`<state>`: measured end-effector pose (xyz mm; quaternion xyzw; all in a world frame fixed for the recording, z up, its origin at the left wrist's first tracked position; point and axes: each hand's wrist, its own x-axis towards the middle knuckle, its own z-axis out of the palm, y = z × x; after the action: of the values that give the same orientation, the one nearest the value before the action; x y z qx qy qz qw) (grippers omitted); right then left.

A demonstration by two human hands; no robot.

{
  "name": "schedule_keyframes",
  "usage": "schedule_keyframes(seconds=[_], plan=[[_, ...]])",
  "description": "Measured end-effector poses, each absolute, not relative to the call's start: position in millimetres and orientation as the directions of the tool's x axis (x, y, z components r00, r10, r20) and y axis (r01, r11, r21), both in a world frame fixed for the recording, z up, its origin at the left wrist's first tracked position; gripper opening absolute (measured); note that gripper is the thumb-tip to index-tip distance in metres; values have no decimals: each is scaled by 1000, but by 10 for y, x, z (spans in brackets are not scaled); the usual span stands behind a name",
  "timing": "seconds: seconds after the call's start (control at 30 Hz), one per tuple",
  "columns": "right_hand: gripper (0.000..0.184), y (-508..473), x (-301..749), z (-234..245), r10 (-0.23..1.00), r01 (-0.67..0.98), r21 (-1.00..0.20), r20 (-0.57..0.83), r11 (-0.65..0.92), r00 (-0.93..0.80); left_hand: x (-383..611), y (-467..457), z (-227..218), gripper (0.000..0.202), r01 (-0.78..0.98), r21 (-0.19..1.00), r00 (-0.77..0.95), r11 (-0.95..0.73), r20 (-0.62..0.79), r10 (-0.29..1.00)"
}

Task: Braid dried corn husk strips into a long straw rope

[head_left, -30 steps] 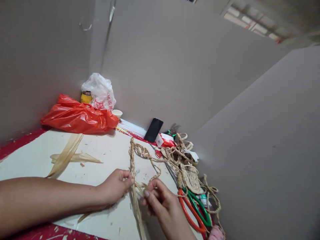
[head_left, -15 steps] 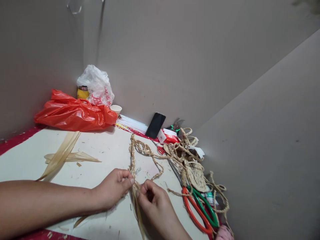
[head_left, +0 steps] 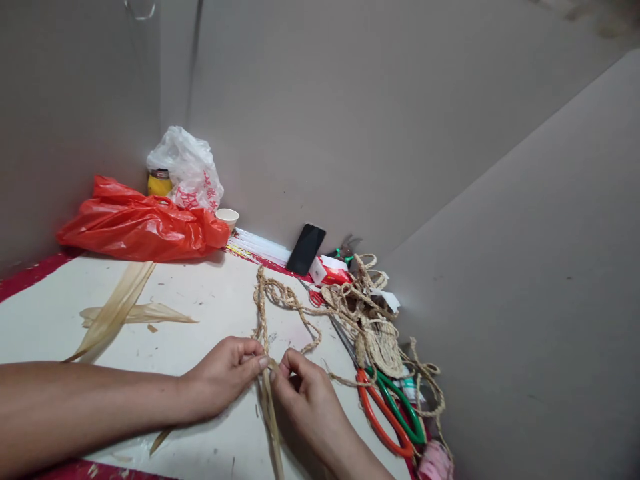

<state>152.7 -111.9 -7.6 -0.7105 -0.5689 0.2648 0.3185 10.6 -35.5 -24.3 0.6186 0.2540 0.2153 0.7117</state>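
The left hand [head_left: 225, 373] pinches the braided straw cord [head_left: 261, 310], thumb and forefinger clamped on it; the right hand [head_left: 310, 403] grips a strand [head_left: 273, 365] just beside. Loose strips [head_left: 271, 427] trail below the fingers; orange-and-green-handled scissors [head_left: 414, 421] lie to their right.

Two hands [head_left: 220, 383] [head_left: 313, 407], two bags [head_left: 145, 230] [head_left: 193, 163]

Looks like a small handcraft workspace, judging by braided cords [head_left: 384, 350] and scissors [head_left: 363, 380] right of the right hand [head_left: 313, 397].
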Motion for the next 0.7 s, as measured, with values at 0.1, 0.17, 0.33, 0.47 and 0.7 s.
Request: schedule_keyframes(seconds=[0.1,0.17,0.33,0.47,0.7], plan=[[23,-1126,1536,-60,978,623,-771,-7,-137,206,99,-349,-236,28,-5,995,792,104,-59,608],[24,-1128,1537,-54,978,598,-790,-12,-136,207,96,-349,-233,27,-3,996,789,91,-53,612],[25,-1154,1526,-90,983,617,-781,19,-98,180,98,-345,-249,28,27,998,779,50,-53,624],[20,-1195,1502,-105,992,741,-669,44,-57,116,101,-346,-253,28,6,998,791,66,-45,610],[15,-1222,1482,-55,998,825,-565,41,-15,46,112,-316,-286,24,49,996,784,69,-81,615]])
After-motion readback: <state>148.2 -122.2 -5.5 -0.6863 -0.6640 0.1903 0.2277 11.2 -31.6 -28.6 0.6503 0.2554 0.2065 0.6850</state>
